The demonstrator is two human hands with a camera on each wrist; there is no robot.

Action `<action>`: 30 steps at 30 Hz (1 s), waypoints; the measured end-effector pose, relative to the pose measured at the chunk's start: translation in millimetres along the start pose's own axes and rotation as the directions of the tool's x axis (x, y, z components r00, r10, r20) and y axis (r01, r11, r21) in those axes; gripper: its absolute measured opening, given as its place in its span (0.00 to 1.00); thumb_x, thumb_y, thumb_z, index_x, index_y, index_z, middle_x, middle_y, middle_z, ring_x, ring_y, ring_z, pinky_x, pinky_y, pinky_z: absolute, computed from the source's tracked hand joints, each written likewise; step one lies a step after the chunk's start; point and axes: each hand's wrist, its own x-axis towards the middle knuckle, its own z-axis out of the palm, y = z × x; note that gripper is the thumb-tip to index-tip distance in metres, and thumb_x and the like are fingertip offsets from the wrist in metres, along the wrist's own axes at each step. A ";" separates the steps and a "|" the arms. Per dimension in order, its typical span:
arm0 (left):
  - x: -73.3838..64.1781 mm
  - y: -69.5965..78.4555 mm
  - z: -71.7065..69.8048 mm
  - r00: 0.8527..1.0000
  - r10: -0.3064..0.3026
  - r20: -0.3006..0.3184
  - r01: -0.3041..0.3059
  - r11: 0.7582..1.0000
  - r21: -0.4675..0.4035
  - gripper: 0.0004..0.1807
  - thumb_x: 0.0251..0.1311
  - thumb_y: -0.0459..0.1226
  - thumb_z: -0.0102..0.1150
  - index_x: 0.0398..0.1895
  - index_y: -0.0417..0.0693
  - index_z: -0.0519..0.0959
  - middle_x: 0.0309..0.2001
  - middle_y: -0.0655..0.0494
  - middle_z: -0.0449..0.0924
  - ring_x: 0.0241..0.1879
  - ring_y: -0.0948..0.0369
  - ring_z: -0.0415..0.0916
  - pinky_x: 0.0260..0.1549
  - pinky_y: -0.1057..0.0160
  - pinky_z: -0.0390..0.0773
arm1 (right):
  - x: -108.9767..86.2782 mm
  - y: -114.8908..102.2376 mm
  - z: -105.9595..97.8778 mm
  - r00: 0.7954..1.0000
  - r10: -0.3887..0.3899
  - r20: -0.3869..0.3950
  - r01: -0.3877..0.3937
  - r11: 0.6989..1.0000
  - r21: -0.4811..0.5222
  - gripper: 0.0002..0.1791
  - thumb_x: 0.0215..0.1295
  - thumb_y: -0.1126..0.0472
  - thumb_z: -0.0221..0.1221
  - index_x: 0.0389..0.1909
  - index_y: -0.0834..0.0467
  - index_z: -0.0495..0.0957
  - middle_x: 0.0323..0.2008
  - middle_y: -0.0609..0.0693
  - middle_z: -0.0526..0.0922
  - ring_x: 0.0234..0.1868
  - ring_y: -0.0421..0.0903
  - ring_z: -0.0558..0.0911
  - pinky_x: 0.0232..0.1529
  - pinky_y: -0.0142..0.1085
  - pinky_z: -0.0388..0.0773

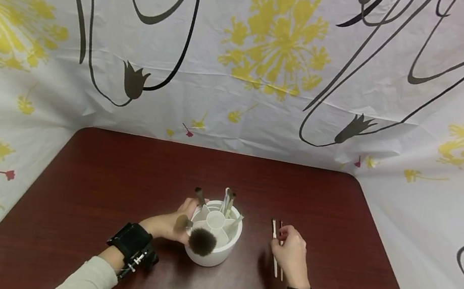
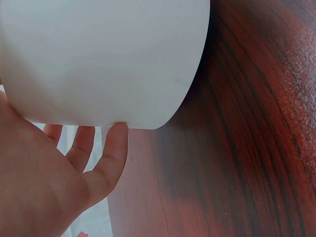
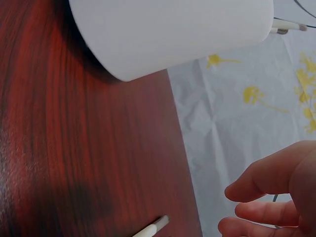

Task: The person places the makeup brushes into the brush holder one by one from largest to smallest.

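Observation:
A white round brush holder [image 1: 220, 256] with inner compartments stands on the table. My left hand [image 1: 165, 224] grips its left side; in the left wrist view, fingertips [image 2: 117, 129] touch its lower edge. Several makeup brushes stand in the holder, among them a fluffy dark-headed brush [image 1: 202, 242] leaning toward the front. To the right, my right hand [image 1: 292, 254] hovers over two slim brushes lying side by side, a pale-handled brush [image 1: 275, 268] and a darker-handled brush [image 1: 281, 274]. In the right wrist view, thumb and fingers are apart with nothing seen between them.
The dark red wooden table [image 1: 126, 168] has rounded far corners. Behind it hangs a white cloth [image 1: 238, 109] with yellow flowers and grey curved stems. Black camera straps [image 1: 130, 240] are worn on both wrists.

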 end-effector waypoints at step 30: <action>-0.4 2.2 1.3 1.000 0.015 -0.017 -0.014 1.000 0.025 0.55 0.33 0.41 0.73 0.63 0.36 0.48 0.57 0.34 0.49 0.58 0.41 0.49 0.51 0.40 0.59 | -1.3 24.0 17.4 0.998 0.056 0.022 -0.054 0.995 -0.082 0.15 0.51 0.67 0.60 0.40 0.68 0.74 0.34 0.62 0.77 0.32 0.53 0.78 0.28 0.43 0.74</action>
